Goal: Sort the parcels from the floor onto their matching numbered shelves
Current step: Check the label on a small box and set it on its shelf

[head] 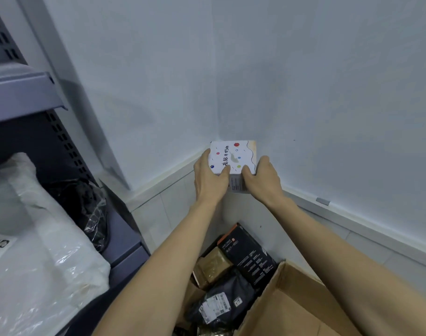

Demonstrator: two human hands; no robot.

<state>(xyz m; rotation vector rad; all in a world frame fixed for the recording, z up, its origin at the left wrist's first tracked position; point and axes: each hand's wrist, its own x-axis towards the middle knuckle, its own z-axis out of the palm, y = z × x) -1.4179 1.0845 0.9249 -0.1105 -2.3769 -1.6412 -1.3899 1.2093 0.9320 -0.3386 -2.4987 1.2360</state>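
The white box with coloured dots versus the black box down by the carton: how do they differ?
The white box is held up in front of the wall corner, gripped by the left hand and right hand; the black box lies untouched among the parcels below. The white box carries coloured dots and dark handwriting-style characters; the black box has small white print and an orange edge. The white box's top looks squarish, while the black box's top looks elongated. Both are rectangular printed cartons.
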